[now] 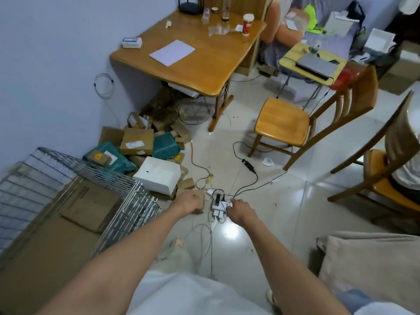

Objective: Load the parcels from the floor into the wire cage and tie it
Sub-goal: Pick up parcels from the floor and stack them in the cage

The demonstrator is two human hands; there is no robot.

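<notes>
My left hand point(189, 202) lies on top of a small brown box point(200, 202) on the floor, just right of the wire cage point(127, 198), fingers curled over its top; I can't see whether they close round it, the hand hides most of the box. My right hand point(241, 209) is further right of the cage, touching the power strip point(218, 204), fingertips bent down at something white; can't tell if it pinches anything. The cage lies tilted with its open mesh side up, flat cardboard point(75, 214) inside it, its left part cut off by the frame edge. Behind the cage sits the parcel pile point(145, 146): brown cartons, teal bags and a white box point(158, 175) nearest the cage corner, more cartons running back under the desk point(193, 62), hard to count there. Cables crowd the floor right of the cage: a red wire point(195, 159), a black cord point(248, 165) with an adapter, grey leads point(204, 237) running from the strip toward me. Further right of the cage stand a wooden chair point(293, 126) and a second chair point(386, 160), partly cut off. A beige cushion point(372, 264) fills the lower right corner. Another person sits beyond the desk, mostly hidden.
</notes>
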